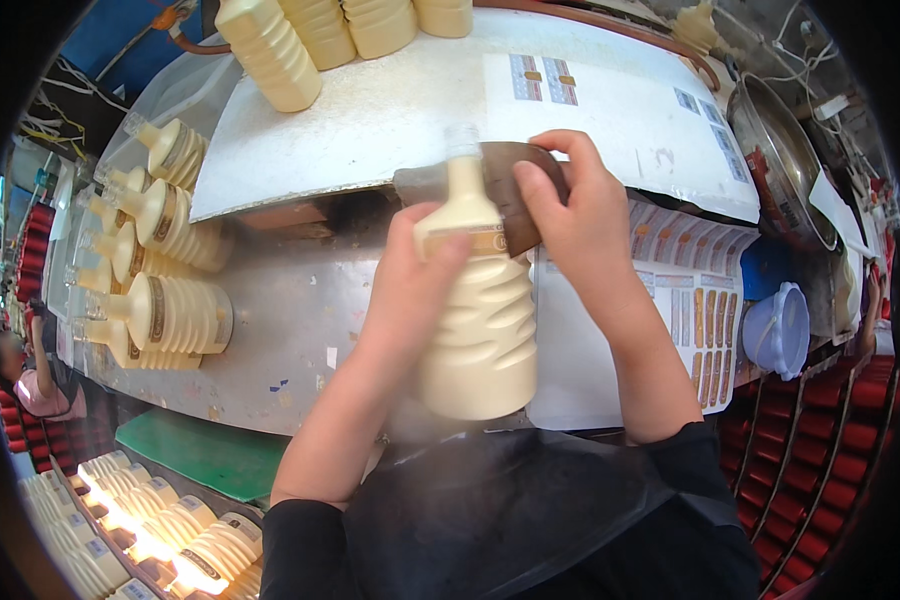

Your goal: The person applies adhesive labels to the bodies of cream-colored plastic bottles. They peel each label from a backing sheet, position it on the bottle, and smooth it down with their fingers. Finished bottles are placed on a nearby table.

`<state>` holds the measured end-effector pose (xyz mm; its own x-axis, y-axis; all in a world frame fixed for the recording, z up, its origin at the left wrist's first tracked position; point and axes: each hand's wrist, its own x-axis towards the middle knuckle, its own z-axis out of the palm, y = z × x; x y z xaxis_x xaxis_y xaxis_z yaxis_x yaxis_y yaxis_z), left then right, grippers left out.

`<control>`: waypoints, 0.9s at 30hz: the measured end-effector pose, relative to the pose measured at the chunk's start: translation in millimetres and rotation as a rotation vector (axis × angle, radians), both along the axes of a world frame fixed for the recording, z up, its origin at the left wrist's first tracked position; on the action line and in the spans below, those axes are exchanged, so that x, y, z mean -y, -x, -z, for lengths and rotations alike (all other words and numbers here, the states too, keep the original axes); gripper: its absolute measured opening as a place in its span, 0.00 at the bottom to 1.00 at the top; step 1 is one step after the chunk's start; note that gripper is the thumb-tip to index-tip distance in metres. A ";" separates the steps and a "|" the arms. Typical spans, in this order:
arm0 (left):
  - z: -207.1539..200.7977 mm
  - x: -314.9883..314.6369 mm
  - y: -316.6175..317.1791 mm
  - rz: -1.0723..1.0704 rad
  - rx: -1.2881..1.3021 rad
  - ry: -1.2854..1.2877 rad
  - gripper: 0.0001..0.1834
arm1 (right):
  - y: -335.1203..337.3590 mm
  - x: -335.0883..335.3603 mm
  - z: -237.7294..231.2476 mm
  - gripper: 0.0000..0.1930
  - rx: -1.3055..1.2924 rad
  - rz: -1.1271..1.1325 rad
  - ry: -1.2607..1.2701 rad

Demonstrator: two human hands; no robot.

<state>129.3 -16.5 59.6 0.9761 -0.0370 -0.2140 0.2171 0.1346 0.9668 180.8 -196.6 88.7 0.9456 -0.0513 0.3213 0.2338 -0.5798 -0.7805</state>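
Note:
A cream-coloured bottle (478, 345) with a wavy ribbed body and a narrow clear-tipped neck stands upright, or nearly so, in front of me. My left hand (420, 275) is closed round its left shoulder, the thumb lying over a gold-brown label band. In my right hand (582, 200) a dark brown, flat, flexible piece (515, 215) is pinched between thumb and fingers. Its lower edge meets the bottle's shoulder beside the band. What the piece is made of I cannot make out. Sheets of decorative labels (670, 290) lie right of the bottle.
Several similar bottles (175, 310) lie stacked on the left, and more bottles (280, 60) stand on the white board (390, 110) at the back. A purple bucket (776, 332) and a metal basin (785, 150) are at the right. Lit bottles (160, 505) fill the lower left.

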 end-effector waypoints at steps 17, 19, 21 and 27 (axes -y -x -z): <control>27.5 -7.3 -1.9 0.006 0.067 0.146 0.29 | -2.8 18.9 29.2 0.17 -0.105 0.025 -0.224; 27.1 -7.6 -0.4 0.005 0.038 0.184 0.30 | -3.2 20.8 29.9 0.17 -0.071 0.022 -0.200; 24.9 -8.3 1.9 0.010 -0.006 0.218 0.30 | -1.7 20.7 26.8 0.16 -0.041 0.033 -0.213; 5.7 -7.6 23.3 0.125 0.003 0.118 0.42 | 4.2 7.7 5.5 0.14 -0.092 -0.041 -0.429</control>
